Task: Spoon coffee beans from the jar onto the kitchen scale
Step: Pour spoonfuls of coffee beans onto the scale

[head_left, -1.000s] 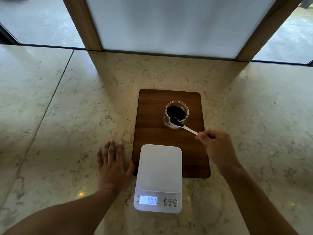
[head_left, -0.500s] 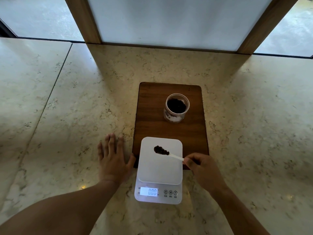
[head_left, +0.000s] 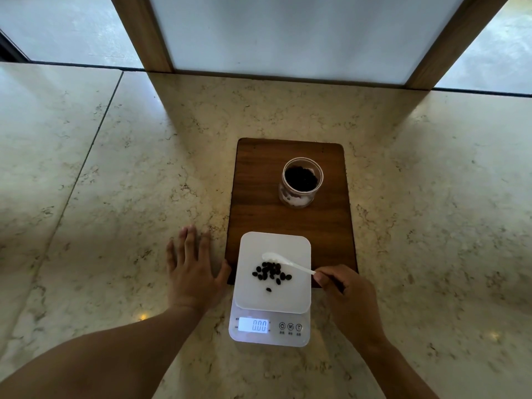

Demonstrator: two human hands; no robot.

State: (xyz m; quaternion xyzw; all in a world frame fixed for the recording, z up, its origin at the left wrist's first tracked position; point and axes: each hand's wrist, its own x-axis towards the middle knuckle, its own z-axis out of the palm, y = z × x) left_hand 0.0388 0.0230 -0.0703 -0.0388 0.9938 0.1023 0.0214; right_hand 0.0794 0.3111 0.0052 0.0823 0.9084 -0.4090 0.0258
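A white kitchen scale (head_left: 293,295) lies in front of me, its lit display reading 0.00. Several dark coffee beans (head_left: 271,273) lie scattered on its white platform. My right hand (head_left: 347,295) pinches the handle of a small white spoon (head_left: 283,260), whose empty bowl hangs over the platform just behind the beans. The clear jar (head_left: 300,182), open and holding dark beans, stands on the far right part of a dark wooden board (head_left: 259,208). My left hand (head_left: 193,272) rests flat on the counter, fingers spread, its thumb beside the scale's left edge.
The board and scale sit on a beige marble counter (head_left: 115,197). A wood-framed white panel (head_left: 288,33) rises along the counter's far edge, with windows on both sides. A seam in the marble runs diagonally on the left.
My right hand carried the spoon loaded with beans from the jar to the scale. The beans now lie on the platform and the spoon is empty. The left hand stayed put.
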